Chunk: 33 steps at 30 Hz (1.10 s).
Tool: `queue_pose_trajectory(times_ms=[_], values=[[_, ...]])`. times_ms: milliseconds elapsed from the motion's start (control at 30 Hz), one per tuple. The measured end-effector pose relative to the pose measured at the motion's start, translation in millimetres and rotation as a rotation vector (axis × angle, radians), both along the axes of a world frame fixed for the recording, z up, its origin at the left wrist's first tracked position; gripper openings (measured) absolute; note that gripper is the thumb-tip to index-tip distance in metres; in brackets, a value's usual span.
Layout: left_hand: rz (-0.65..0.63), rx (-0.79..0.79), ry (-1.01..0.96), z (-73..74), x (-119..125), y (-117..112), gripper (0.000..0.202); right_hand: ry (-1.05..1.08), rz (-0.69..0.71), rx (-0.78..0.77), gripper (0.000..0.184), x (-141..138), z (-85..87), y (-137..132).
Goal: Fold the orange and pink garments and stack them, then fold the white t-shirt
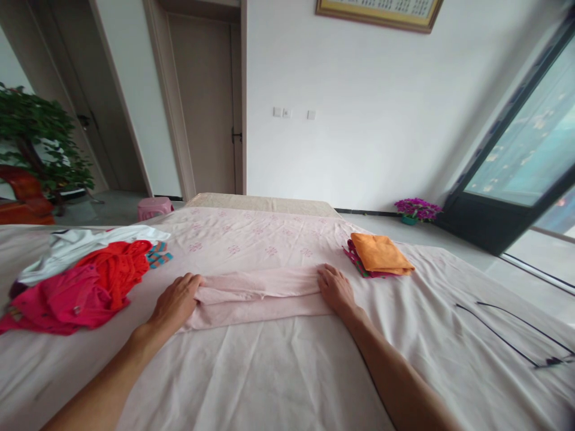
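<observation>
A pale pink cloth garment (260,293), folded into a long strip, lies across the sheet in front of me. My left hand (182,293) is closed on its left end, the fingertips curled over the fabric. At the other end my right hand (336,288) grips the upper layer, with the thumb hidden from view. The upper fold sags slightly between the two hands, and a lower layer shows beneath it.
To the left lie a crumpled pink garment (67,299), a red one (119,269) and a white one (96,242). A folded orange cloth (381,254) sits on a dark red one at right. Thin black-framed glasses (507,332) rest at far right on the bedsheet (269,383).
</observation>
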<state>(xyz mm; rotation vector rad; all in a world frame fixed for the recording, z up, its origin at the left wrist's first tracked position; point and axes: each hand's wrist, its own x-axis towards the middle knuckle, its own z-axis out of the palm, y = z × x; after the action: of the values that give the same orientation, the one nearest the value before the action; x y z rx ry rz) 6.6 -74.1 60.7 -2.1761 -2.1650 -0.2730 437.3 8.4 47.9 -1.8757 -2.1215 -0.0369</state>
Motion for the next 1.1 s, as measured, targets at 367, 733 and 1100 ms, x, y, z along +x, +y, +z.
queue_pose_trajectory(times_ms=[367,733,1100], values=[[0.019,-0.024,-0.049,0.5,-4,2,0.039,0.007,0.046,0.025,0.038,1,-2.6,1],[0.107,-0.044,-0.196,10.5,-6,-2,0.036,0.003,0.049,0.028,0.039,0,-2.9,1],[0.196,0.033,-0.278,20.6,1,-2,0.035,-0.002,0.053,0.018,0.040,-1,-3.3,1]])
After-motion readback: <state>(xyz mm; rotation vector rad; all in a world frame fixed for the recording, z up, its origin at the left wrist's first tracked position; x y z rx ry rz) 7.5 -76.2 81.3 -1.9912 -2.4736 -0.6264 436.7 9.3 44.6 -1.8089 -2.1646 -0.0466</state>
